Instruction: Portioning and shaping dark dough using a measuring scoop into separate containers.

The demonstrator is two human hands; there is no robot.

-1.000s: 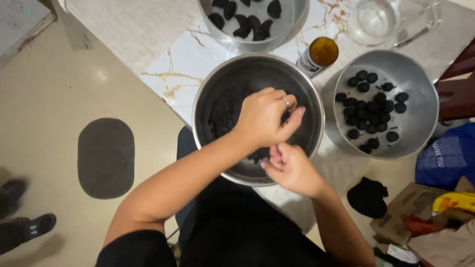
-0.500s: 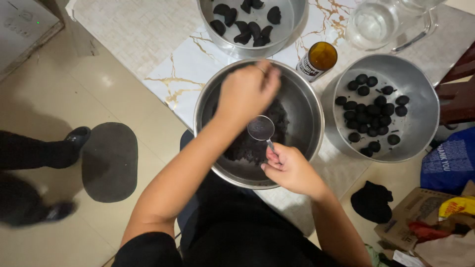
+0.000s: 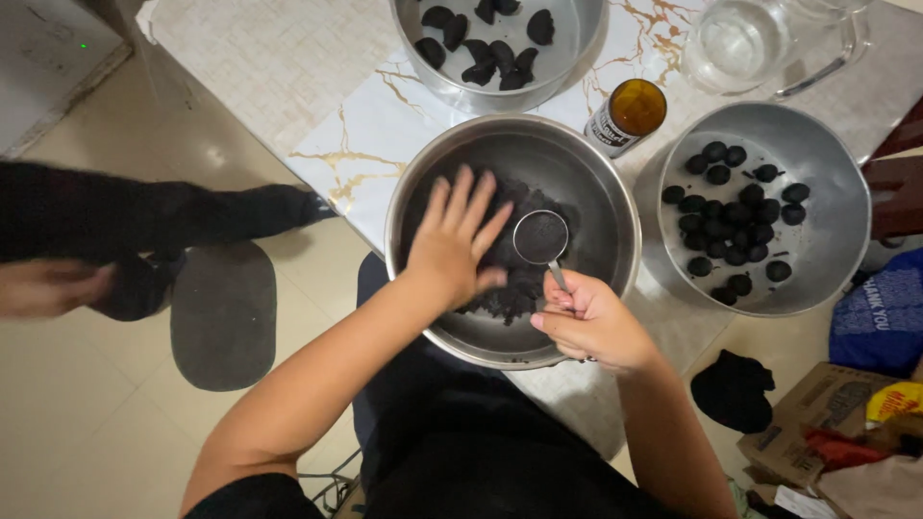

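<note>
Since half a second ago my left hand [image 3: 454, 238] has dropped from the far rim of the middle bowl [image 3: 615, 207] down onto the dark crumbly mix [image 3: 500, 279] inside it, and the other person's legs have stepped closer to the table's left edge. Now I see that left hand lying palm down, fingers spread wide and flat, touching the mix on the bowl's left half. My right hand [image 3: 588, 322] sits at the bowl's near rim, fingers curled tight around the thin handle of a small round metal scoop [image 3: 540, 236]; the scoop's cup hangs over the bowl's centre, just beside my left fingertips, with dark mix in it. Right of the middle bowl, almost touching it, stands a second steel bowl [image 3: 836, 163] holding many small dark balls [image 3: 735, 219]. Beyond the middle bowl is a third bowl [image 3: 577, 38] with larger dark lumps. An amber jar [image 3: 627, 115] stands between these bowls, and a clear glass jug [image 3: 745, 43] lies farther out to the right. Left of the bowl, off the table [image 3: 288, 67], a dark oval mat [image 3: 223, 315] lies on the floor beside the other person's dark-clad legs [image 3: 163, 226] and blurred hand [image 3: 43, 286].
</note>
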